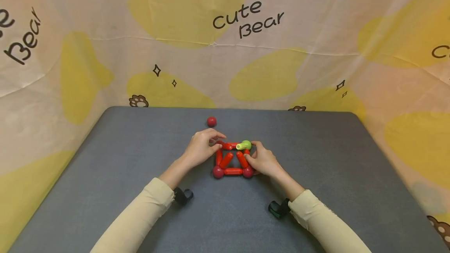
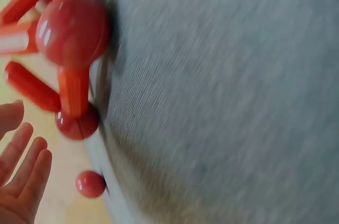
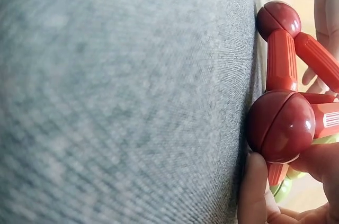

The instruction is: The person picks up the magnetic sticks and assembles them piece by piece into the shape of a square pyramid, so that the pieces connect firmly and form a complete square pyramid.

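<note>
A square frame of red rods and balls (image 1: pixel 233 171), like a magnetic building toy, lies on the table. Red rods (image 1: pixel 226 160) lean up from its near corners. At the far right corner sit a green ball (image 1: pixel 247 144) and a light green rod (image 1: pixel 241 146). My right hand (image 1: pixel 264 160) grips the frame's right side, thumb and fingers around the rod beside the near right ball (image 3: pixel 280 126). Over the far left corner hovers my left hand (image 1: pixel 201 146); its fingers (image 2: pixel 32 176) look spread and apart from the frame in the left wrist view.
A loose red ball (image 1: pixel 211 122) lies beyond the frame, toward the back of the grey table (image 1: pixel 316 147). A patterned cloth (image 1: pixel 197 69) hangs behind the table's far edge. Each wrist wears a black strap (image 1: pixel 183 196).
</note>
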`<action>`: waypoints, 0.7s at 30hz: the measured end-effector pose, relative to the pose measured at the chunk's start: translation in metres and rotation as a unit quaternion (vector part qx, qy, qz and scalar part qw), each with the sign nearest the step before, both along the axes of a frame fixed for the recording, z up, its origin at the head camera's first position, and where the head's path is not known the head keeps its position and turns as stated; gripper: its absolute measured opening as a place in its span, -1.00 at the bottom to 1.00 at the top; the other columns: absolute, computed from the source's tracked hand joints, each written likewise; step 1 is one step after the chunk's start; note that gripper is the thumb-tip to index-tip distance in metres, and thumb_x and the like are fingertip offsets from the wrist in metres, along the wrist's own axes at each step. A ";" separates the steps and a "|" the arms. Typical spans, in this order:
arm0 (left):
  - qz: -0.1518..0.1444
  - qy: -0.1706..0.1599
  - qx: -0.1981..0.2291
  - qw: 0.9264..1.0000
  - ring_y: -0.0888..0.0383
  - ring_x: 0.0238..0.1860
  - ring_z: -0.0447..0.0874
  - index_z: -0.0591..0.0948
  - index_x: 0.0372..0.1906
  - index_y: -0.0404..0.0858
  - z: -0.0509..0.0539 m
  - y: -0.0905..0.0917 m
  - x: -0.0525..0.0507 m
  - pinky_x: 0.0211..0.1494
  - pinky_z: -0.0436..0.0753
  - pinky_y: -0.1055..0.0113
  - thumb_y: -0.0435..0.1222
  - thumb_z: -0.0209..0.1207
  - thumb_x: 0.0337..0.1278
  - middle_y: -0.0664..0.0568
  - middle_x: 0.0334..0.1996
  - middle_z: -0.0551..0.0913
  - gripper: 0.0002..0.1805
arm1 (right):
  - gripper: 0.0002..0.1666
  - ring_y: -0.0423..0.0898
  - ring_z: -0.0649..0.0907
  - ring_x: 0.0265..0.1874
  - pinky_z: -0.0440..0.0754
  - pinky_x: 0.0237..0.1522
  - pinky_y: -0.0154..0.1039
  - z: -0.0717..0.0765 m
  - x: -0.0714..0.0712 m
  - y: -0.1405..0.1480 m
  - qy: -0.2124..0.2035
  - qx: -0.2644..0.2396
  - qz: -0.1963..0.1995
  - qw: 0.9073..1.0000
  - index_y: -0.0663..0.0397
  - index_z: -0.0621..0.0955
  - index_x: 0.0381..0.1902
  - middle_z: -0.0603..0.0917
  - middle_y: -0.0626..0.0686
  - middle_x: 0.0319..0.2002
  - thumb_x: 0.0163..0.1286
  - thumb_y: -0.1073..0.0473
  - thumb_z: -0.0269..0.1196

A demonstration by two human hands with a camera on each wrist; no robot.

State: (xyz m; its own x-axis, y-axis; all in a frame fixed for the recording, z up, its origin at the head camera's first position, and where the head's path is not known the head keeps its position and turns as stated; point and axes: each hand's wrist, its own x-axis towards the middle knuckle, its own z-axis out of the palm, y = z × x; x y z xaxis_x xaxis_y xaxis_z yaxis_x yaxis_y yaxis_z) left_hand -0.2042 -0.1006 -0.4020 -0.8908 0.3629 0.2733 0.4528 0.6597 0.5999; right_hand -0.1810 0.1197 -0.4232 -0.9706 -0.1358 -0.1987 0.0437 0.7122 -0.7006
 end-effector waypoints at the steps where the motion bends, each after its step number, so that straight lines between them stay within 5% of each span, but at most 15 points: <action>1: 0.006 0.000 0.003 1.000 0.06 -0.21 0.66 0.66 -0.16 -0.15 0.001 -0.002 -0.003 -0.16 0.62 0.23 -0.38 0.29 -0.06 0.03 -0.21 0.65 -0.73 | -0.32 -0.19 0.56 -0.77 0.50 -0.68 -0.27 0.000 0.000 0.000 0.000 0.000 0.000 1.000 0.20 0.26 0.27 0.61 0.01 -0.48 0.26 0.08 0.19; 9: 0.073 0.003 0.020 0.997 -0.01 -0.20 0.67 0.67 -0.18 -0.23 0.002 -0.016 -0.032 -0.14 0.61 0.18 -0.35 0.30 -0.06 -0.03 -0.19 0.67 -0.75 | -0.32 -0.19 0.57 -0.77 0.52 -0.68 -0.27 0.000 0.000 0.000 -0.001 -0.003 -0.005 1.000 0.19 0.26 0.27 0.60 0.00 -0.50 0.26 0.09 0.19; 21: 0.162 -0.082 0.044 0.982 0.02 -0.08 0.62 0.62 -0.06 -0.20 -0.011 -0.027 -0.069 -0.06 0.56 0.14 -0.22 0.28 0.00 -0.03 -0.10 0.66 -0.66 | -0.33 -0.18 0.58 -0.77 0.53 -0.69 -0.26 0.002 0.001 0.000 -0.005 -0.010 -0.003 1.000 0.21 0.26 0.26 0.60 0.02 -0.50 0.26 0.10 0.19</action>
